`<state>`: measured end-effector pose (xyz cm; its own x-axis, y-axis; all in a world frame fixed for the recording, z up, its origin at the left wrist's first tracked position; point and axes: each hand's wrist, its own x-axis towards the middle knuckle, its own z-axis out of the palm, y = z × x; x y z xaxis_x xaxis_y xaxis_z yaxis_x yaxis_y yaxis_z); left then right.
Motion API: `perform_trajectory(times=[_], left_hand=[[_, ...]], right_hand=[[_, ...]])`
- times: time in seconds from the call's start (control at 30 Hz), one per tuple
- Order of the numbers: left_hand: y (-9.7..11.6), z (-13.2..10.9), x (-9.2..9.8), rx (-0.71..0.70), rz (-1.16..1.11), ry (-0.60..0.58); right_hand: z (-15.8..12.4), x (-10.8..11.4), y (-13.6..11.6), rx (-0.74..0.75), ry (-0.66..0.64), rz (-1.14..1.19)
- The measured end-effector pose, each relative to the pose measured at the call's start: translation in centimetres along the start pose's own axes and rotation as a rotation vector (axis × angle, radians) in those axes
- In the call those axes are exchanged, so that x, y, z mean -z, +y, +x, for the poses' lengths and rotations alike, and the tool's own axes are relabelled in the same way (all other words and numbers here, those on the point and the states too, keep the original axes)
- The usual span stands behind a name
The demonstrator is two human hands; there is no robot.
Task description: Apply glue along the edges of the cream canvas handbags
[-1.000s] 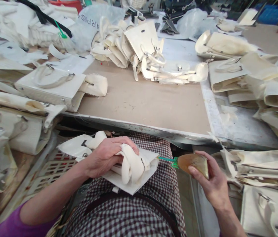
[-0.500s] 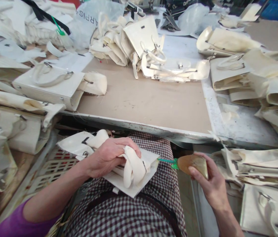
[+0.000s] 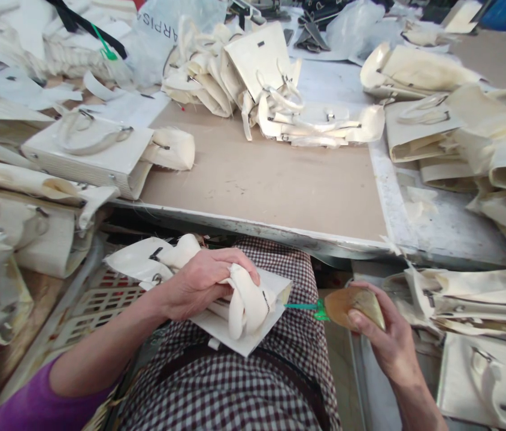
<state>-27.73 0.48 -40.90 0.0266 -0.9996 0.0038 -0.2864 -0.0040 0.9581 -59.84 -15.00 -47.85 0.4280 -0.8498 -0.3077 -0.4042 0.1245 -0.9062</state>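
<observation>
A cream handbag (image 3: 253, 326) lies on my lap over a checked apron (image 3: 235, 389). My left hand (image 3: 199, 281) is closed on the bag, fingers wrapped over its folded handle (image 3: 244, 299). My right hand (image 3: 381, 338) grips an amber squeeze bottle (image 3: 351, 305) with a thin green nozzle (image 3: 302, 306). The nozzle tip points left and sits at the bag's right edge. Another cream piece (image 3: 145, 260) sticks out behind my left wrist.
A brown board (image 3: 270, 179) covers the worktable in front. Piles of cream handbags lie at the back (image 3: 270, 90), on the left (image 3: 86, 155) and on the right (image 3: 481, 149). A white plastic crate (image 3: 100, 305) stands under my left arm. More bags (image 3: 472, 299) are stacked beside my right hand.
My right hand has dropped slightly with the bottle, and the nozzle tip has stayed at the bag's edge. My left hand keeps its hold on the bag.
</observation>
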Motion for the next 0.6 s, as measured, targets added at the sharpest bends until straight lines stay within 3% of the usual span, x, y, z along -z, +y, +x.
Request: perform_trajectory(times=[0.23, 0.43, 0.6], left_hand=[[0.1, -0.2, -0.6, 0.015, -0.041, 0.033], [-0.1, -0.4, -1.1, -0.120, 0.054, 0.007], [-0.5, -0.5, -1.0, -0.178, 0.116, 0.040]], right_hand=[[-0.8, -0.8, -0.1, -0.037, 0.124, -0.006], [-0.3, 0.0, 1.9, 0.019, 0.076, -0.040], [-1.0, -0.1, 0.9, -0.006, 0.086, -0.010]])
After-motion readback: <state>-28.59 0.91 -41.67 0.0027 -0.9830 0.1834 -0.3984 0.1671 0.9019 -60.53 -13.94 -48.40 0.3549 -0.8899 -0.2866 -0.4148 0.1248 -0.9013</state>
